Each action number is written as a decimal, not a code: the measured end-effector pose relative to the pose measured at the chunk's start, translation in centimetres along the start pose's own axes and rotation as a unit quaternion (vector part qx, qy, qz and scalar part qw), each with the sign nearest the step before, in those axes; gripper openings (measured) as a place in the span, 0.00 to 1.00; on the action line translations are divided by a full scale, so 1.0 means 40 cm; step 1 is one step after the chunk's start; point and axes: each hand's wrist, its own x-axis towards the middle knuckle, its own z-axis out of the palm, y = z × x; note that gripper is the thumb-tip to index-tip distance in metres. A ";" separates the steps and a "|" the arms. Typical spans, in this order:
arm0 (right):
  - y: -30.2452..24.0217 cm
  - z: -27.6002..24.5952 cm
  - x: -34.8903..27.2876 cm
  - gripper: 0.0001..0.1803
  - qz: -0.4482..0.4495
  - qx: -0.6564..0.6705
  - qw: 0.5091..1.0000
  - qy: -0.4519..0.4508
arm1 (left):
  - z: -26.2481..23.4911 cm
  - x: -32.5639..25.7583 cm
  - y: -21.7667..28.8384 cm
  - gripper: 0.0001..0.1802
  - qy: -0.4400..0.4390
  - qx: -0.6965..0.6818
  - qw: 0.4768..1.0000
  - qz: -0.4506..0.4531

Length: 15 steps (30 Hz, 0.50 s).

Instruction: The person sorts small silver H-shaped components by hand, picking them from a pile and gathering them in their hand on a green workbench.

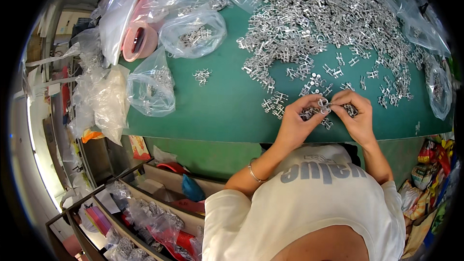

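My left hand [296,120] and my right hand [360,119] meet above the near edge of the green table. Between their fingertips is a small silver metal hook-like piece [324,105], pinched from both sides. More silver pieces show in the curl of my left hand and under the fingers of my right hand. Just beyond my hands lies a big spread pile of the same curved metal pieces [319,14]. A few loose ones [275,104] rest by my left hand. The exact shape of the pinched piece is too small to make out.
Clear plastic bags with metal pieces [153,92] stand at the table's left. A small cluster of pieces [202,76] lies nearby, and a pink container [140,41] sits farther back. Another bag [437,89] lies along the right edge. Below left is an open drawer [166,179].
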 end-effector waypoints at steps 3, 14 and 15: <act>-0.013 0.003 0.006 0.05 -0.026 0.011 1.000 0.003 | -0.003 -0.003 0.016 0.16 -0.001 -0.003 1.000 -0.005; -0.011 0.013 -0.007 0.06 -0.054 0.007 0.998 0.024 | -0.019 -0.001 0.021 0.20 -0.085 -0.134 0.984 -0.081; -0.010 0.013 -0.006 0.06 -0.043 0.015 0.999 0.016 | -0.026 0.002 0.012 0.19 -0.089 -0.187 0.972 -0.109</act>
